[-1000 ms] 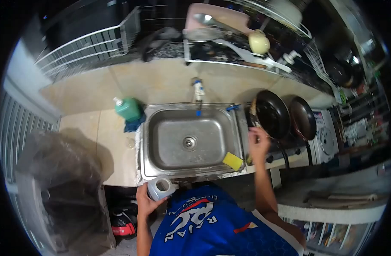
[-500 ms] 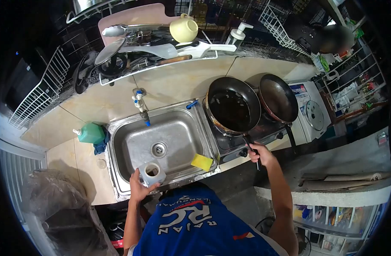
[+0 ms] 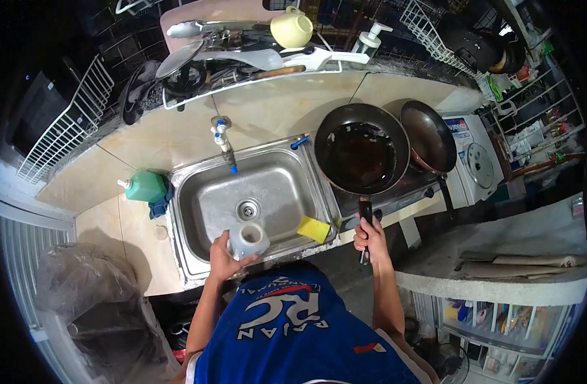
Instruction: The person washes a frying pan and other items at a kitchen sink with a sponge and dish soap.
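Observation:
My left hand [image 3: 225, 257] is wrapped around a translucent wide-mouthed plastic jar [image 3: 257, 249], held upright at the front rim of the steel sink [image 3: 207, 185]. My right hand [image 3: 372, 242] grips the black handle of a large frying pan [image 3: 327, 168]. Dark oil with small bits lies in this pan, which appears raised above the stove [image 3: 386, 208]. A smaller frying pan [image 3: 426, 134] sits on the stove to its right. Between my hands, a yellow sponge [image 3: 314, 228] rests on the sink's front right corner.
A faucet [image 3: 223, 141] points down over the sink. Left of the sink stands a green soap bottle [image 3: 145, 185] beside a blue cloth [image 3: 161, 203]. A utensil rack with a yellow mug [image 3: 291, 29] is above. Right of the stove lies a glass lid [image 3: 479, 163].
The large frying pan has come up and toward me, and my right hand has shifted left with its handle. The view has shifted slightly. My left hand still holds the jar.

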### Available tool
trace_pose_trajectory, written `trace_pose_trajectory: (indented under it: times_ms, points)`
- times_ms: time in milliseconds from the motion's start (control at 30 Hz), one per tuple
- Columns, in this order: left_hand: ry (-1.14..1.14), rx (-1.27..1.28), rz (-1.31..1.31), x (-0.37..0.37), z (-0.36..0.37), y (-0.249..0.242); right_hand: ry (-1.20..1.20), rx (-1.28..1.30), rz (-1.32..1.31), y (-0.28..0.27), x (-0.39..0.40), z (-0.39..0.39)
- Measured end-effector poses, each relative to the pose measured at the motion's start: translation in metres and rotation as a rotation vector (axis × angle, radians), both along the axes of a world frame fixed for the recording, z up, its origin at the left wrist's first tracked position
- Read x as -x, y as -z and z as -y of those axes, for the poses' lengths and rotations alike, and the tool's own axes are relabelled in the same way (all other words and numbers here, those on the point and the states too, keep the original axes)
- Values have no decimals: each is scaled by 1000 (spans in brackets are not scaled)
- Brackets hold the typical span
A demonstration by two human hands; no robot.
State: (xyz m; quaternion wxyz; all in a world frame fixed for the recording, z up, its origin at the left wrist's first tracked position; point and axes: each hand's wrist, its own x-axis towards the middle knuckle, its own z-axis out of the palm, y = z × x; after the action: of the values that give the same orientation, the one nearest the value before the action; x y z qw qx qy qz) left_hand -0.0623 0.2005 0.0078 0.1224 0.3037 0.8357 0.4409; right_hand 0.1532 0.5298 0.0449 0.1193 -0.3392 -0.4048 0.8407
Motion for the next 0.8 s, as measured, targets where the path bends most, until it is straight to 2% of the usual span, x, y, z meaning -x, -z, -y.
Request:
trace_pose_trajectory:
  times_ms: [100, 167, 433, 800]
  points:
    - [47, 33, -11, 14, 2, 13, 89, -29, 33, -20, 0, 21]
    - [87, 4, 31, 21, -4, 4, 91, -58, 33, -27, -3, 33]
    - [186, -32, 62, 44, -24, 20, 42, -121, 69, -48, -18, 90]
    - [273, -66, 15, 59, -55, 41, 68, -252, 177, -81, -20, 135]
